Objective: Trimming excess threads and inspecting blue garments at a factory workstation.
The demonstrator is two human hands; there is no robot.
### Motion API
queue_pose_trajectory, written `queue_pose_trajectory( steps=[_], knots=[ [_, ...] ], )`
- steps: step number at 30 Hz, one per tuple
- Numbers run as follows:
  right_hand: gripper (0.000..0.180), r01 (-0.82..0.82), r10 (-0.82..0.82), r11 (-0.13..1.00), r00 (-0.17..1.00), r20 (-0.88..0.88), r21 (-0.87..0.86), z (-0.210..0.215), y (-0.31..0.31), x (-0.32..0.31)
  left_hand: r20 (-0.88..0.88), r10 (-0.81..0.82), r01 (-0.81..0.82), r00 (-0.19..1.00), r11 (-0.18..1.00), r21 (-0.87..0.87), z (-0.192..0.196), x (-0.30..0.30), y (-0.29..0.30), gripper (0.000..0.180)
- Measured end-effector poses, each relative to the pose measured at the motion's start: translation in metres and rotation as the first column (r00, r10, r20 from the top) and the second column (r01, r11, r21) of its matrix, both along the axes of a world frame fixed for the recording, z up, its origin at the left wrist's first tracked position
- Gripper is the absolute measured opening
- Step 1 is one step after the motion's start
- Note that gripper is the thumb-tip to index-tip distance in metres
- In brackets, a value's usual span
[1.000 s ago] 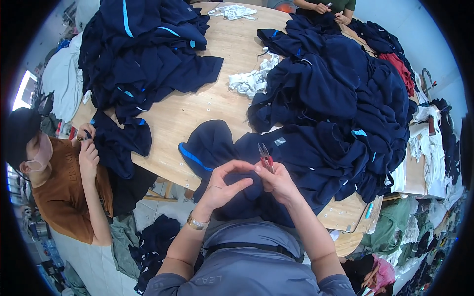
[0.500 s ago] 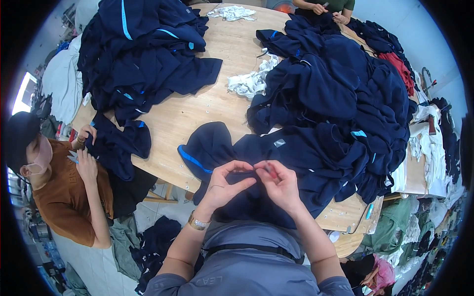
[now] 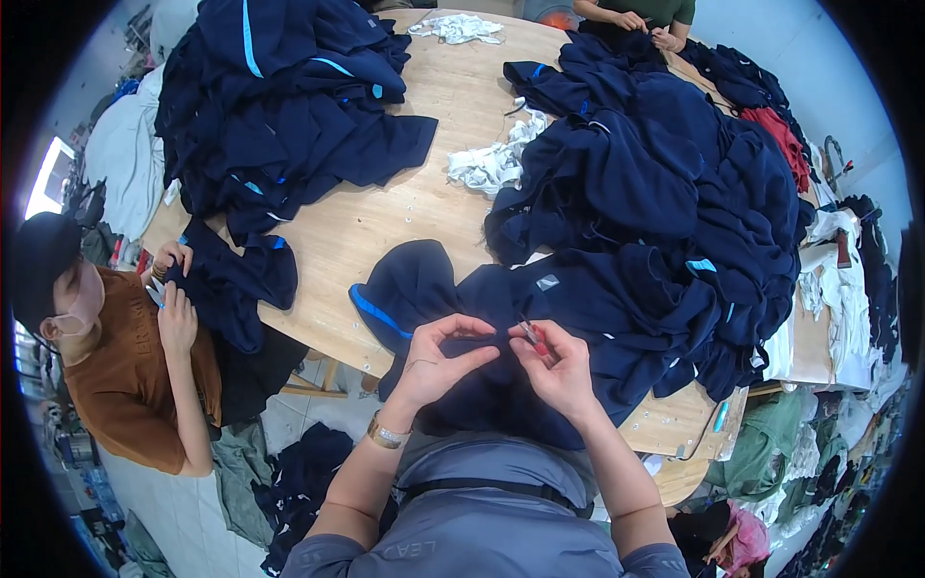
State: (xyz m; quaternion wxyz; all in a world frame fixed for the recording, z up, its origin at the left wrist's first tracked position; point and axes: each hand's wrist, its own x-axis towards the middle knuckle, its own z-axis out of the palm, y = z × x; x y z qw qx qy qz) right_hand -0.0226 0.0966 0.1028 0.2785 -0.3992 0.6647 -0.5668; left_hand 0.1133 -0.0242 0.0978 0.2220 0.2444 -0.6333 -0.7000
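Note:
A navy garment (image 3: pixel 482 409) with a bright blue stripe lies at the table's near edge and hangs down in front of me. My left hand (image 3: pixel 434 366) is closed, pinching a fold of its cloth between thumb and fingers. Just to the right, my right hand (image 3: pixel 561 374) is closed around small red-handled thread snips (image 3: pixel 540 349), whose dark tips point up and away from me. A small gap separates the two hands. Part of the snips is hidden by my fingers.
Heaps of navy garments lie at the far left (image 3: pixel 279 125) and the right (image 3: pixel 636 154) of the wooden table (image 3: pixel 366 231). White scraps (image 3: pixel 487 166) sit between them. Co-workers handle cloth at the left (image 3: pixel 135 366) and far right (image 3: pixel 641 14). A turquoise-handled tool (image 3: pixel 721 416) lies near the right edge.
My right hand has shifted slightly right, away from my left, and the red snips have turned more into sight. My left hand keeps its pinch on the cloth.

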Motion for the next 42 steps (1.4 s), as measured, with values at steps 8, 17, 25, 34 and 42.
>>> queue_pose_trajectory(
  steps=[8, 17, 25, 34, 42],
  knots=[
    [0.021, 0.057, -0.061, 0.998, 0.884, -0.463, -0.024, 0.012, -0.009, 0.013, 0.039, 0.103, -0.084, 0.994, 0.940, -0.331, 0.008, -0.007, 0.010, 0.031],
    [0.012, -0.036, 0.036, 0.999, 0.999, -0.035, 0.000, 0.015, 0.005, 0.015, 0.078, 0.028, -0.010, 0.997, 0.976, -0.219, 0.005, -0.003, 0.006, 0.029],
    [0.028, -0.095, 0.121, 0.987, 0.970, -0.210, 0.127, 0.013, 0.007, -0.019, 0.030, -0.067, 0.066, 0.997, 0.997, 0.035, -0.001, 0.001, -0.004, 0.023],
    [0.031, -0.272, 0.354, 0.935, 0.753, -0.554, 0.228, 0.027, -0.002, -0.034, 0.090, -0.135, 0.132, 0.987, 0.990, 0.041, 0.001, 0.001, -0.008, 0.023],
    [0.033, -0.314, 0.426, 0.904, 0.704, -0.567, 0.290, 0.032, -0.005, -0.038, 0.108, -0.181, 0.183, 0.978, 0.983, -0.009, 0.009, 0.000, -0.010, 0.022]
  ],
)
